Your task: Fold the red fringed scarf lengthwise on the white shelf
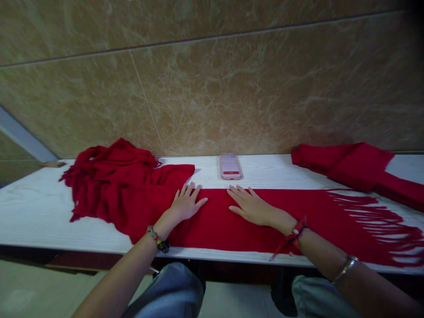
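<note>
Remotely I see left hand (186, 205) and right hand (250, 207) apart, palms down, gripping nothing, likely pressing the scarf (215, 225) flat at lower centre, red pile (112, 185) at frame left, phone (231, 166) mid-frame, presumably parked there to stay off the scarf.

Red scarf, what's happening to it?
A person's left hand and right hand rest palms down on the scarf. It lies flat between them, with its fringe spread out to the right. On the left is a crumpled red heap. A phone lies behind, near the wall.
</note>
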### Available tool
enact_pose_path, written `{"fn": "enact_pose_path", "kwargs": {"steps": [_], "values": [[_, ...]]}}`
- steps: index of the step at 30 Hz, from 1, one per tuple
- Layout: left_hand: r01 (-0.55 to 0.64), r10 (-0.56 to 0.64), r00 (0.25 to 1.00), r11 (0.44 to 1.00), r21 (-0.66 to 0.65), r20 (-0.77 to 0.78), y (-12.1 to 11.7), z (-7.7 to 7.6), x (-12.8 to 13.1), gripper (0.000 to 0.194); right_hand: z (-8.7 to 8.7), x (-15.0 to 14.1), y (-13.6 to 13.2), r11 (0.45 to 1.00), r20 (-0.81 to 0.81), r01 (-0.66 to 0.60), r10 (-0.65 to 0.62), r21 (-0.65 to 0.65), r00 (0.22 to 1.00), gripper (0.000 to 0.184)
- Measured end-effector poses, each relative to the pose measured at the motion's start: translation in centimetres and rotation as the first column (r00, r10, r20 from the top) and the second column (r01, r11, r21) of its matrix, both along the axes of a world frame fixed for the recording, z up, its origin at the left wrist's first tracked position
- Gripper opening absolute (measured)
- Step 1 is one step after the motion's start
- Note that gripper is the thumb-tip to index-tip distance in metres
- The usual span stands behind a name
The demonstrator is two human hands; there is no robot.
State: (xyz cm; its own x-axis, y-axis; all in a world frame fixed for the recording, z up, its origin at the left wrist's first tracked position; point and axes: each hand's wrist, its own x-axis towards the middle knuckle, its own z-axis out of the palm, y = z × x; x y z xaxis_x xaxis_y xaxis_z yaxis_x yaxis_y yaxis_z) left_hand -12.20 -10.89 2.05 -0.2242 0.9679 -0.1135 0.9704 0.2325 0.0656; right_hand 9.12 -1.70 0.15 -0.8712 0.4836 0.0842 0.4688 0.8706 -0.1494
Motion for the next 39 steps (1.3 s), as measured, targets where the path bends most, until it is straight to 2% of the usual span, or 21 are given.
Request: {"fn": "enact_pose_path", "kwargs": {"steps": [4,7,9,12,16,20,24,28,32,35,37,39], "values": [[0.011,-0.010,0.999,1.000,0.013,-0.030,-0.7,-0.4,-1.1,0.064,-0.9,0.8,0.8,1.000,0.004,0.009,-0.009,-0.011,1.000,0.060],[0.013,-0.009,0.997,0.999,0.050,-0.078,-1.4,0.1,-1.7,0.062,-1.0,1.3,1.3,1.000,0.026,0.028,-0.028,-0.008,0.999,0.060],[0.004,0.010,0.990,0.995,0.098,-0.137,-1.9,1.1,-3.2,0.057,-0.6,1.3,1.4,1.000,0.025,0.030,-0.030,0.001,0.999,0.062],[-0.039,0.068,0.978,0.988,0.149,-0.195,-3.0,3.1,-7.2,0.048,0.8,1.2,1.4,1.000,-0.005,0.005,-0.005,0.010,1.000,0.065],[0.042,-0.031,0.986,0.997,0.061,-0.163,-4.2,5.2,-12.3,0.038,3.0,0.9,1.1,0.999,-0.059,-0.031,0.030,-0.017,0.998,0.062],[0.148,-0.148,0.984,0.989,-0.011,-0.104,-3.9,7.3,-14.0,0.028,4.2,-0.2,0.4,0.990,-0.105,-0.120,0.112,-0.071,0.988,0.057],[0.249,-0.249,0.968,0.968,0.014,0.013,-2.9,9.8,-12.9,0.025,5.1,-2.2,-0.7,0.988,-0.129,-0.131,0.119,-0.085,0.984,0.054],[0.340,-0.351,0.927,0.935,0.102,0.133,-2.3,11.5,-9.3,0.024,6.1,-4.8,-2.0,0.985,-0.229,-0.113,0.081,-0.131,0.970,0.051],[0.507,-0.525,0.822,0.851,0.137,0.221,-1.9,11.7,-5.3,0.018,6.2,-7.0,-2.8,0.953,-0.401,-0.213,0.112,-0.216,0.909,0.045],[0.590,-0.612,0.750,0.791,0.162,0.251,-1.3,11.4,-3.6,0.015,5.8,-7.7,-2.5,0.895,-0.502,-0.326,0.140,-0.304,0.854,0.037],[0.602,-0.626,0.732,0.779,0.174,0.267,-0.9,11.2,-3.2,0.015,5.4,-7.6,-2.0,0.857,-0.544,-0.383,0.149,-0.346,0.825,0.033],[0.600,-0.624,0.734,0.781,0.174,0.270,-0.6,11.0,-3.1,0.014,5.1,-7.3,-1.3,0.843,-0.555,-0.404,0.158,-0.355,0.816,0.027]]}}
